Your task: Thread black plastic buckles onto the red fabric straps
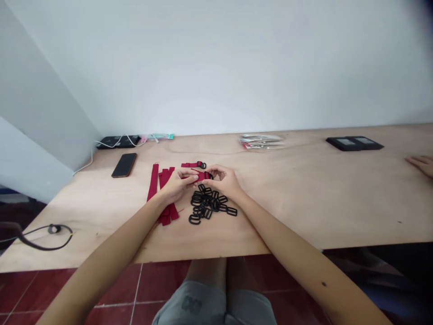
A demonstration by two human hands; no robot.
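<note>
Between my two hands is a short red strap (200, 176) with a black slider buckle (207, 175) on its right part. My left hand (178, 184) pinches the strap's left part, and my right hand (224, 180) closes around the buckle end. Just behind lies another red strap (191, 165) fitted with black buckles. Below my hands is a loose pile of black plastic buckles and hooks (206, 203). Several cut red strap pieces (153, 183) lie to the left, partly covered by my left hand and forearm.
A phone (124, 165) and a black cable (50, 239) lie on the left of the wooden table (304, 203). At the back are a black box with white cable (117, 142), plastic packets (260, 141) and black cases (354, 143). Another person's hand (422, 164) rests at the right edge.
</note>
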